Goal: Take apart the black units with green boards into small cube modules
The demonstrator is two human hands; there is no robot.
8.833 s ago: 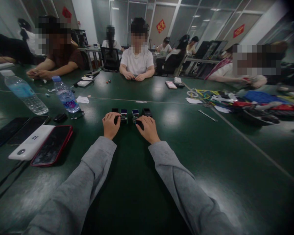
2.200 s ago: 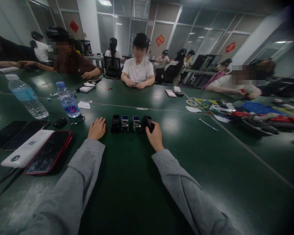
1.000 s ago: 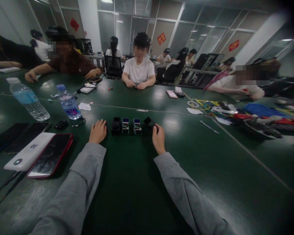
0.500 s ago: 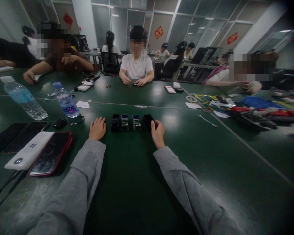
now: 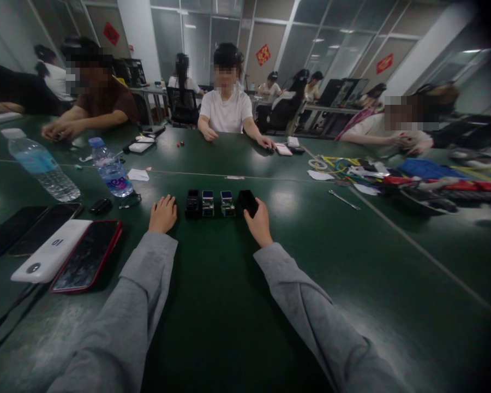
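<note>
On the dark green table, my left hand [image 5: 163,214] lies flat with its fingers out, holding nothing. To its right stands a small black case with parts inside [image 5: 192,204]. Beside that sit two small electronic modules with little screens, one nearer the case [image 5: 208,203] and one further right [image 5: 227,204]. At the right end of this row is a black open box [image 5: 247,202]. My right hand [image 5: 259,222] grips its right side, thumb at the front; the other fingers are partly hidden behind it.
At left are a clear water bottle [image 5: 43,166], a blue-capped bottle [image 5: 110,168], a white power bank [image 5: 51,251] and a red-cased phone [image 5: 88,256]. A wrench [image 5: 343,200] and a pile of cables [image 5: 393,177] lie right. Across the table sits a person in a white shirt [image 5: 225,109].
My right hand has shifted slightly and turned the black box a little, so its hollow shows more. My left hand has stayed put. The person opposite has reached an arm sideways.
</note>
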